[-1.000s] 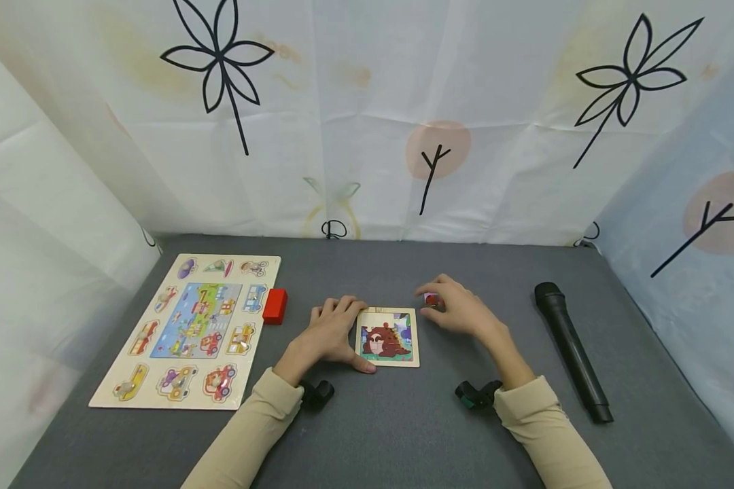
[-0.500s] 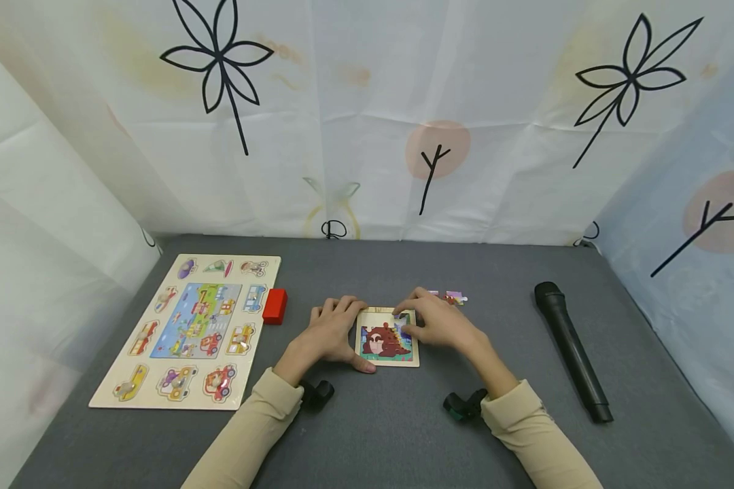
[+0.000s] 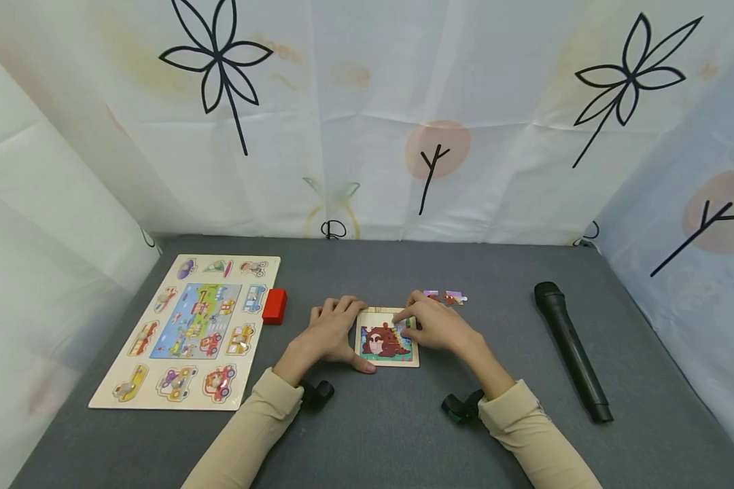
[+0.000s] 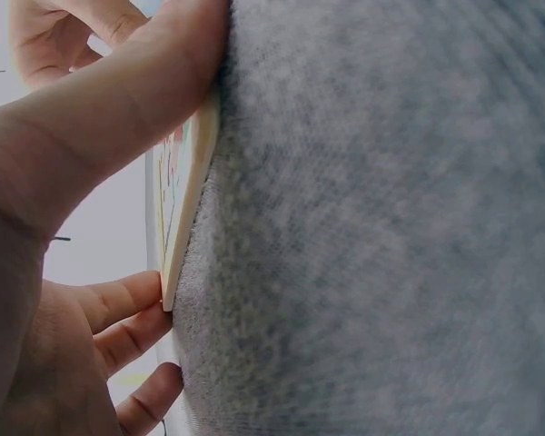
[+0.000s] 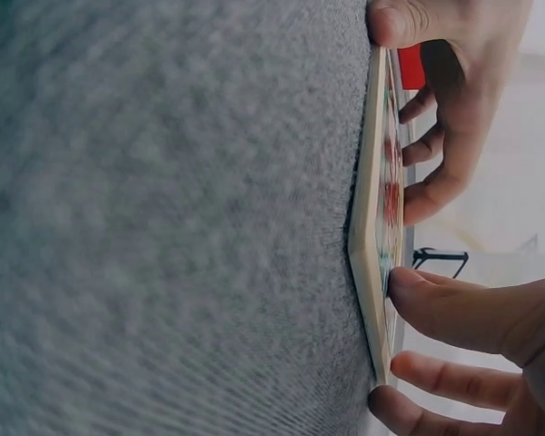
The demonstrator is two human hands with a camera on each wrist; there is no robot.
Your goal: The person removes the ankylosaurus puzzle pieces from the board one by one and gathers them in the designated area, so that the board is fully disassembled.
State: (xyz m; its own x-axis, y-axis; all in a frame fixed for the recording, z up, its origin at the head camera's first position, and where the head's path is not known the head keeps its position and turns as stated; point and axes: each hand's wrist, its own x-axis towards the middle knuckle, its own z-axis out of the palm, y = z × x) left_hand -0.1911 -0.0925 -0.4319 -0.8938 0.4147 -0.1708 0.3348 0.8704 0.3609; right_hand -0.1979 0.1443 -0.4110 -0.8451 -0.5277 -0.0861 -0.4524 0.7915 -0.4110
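Observation:
In the head view, a small wooden jigsaw puzzle board point(image 3: 387, 363) lies on the grey table, showing a reddish-brown spiky animal; part of its upper area is bare wood. My left hand point(image 3: 333, 333) holds the board by its left side, thumb at the near corner and fingers at the far one. Over the upper right corner my right hand point(image 3: 437, 324) pinches a puzzle piece point(image 3: 400, 324), mostly hidden under the fingers. The right wrist view shows the right thumb point(image 5: 422, 300) low on the picture surface and fingertips at the frame's edge.
Loose puzzle pieces point(image 3: 455, 297) lie just beyond my right hand. To the left is a large wooden picture board point(image 3: 141, 399) with vehicle shapes, a red block point(image 3: 274, 306) at its right edge. A black microphone point(image 3: 573, 353) lies to the right. A patterned curtain point(image 3: 367, 136) stands behind the table.
My right hand has moved left from the loose pieces to the puzzle board's upper right corner with a piece, then shifted only slightly. The left hand has kept its place on the board.

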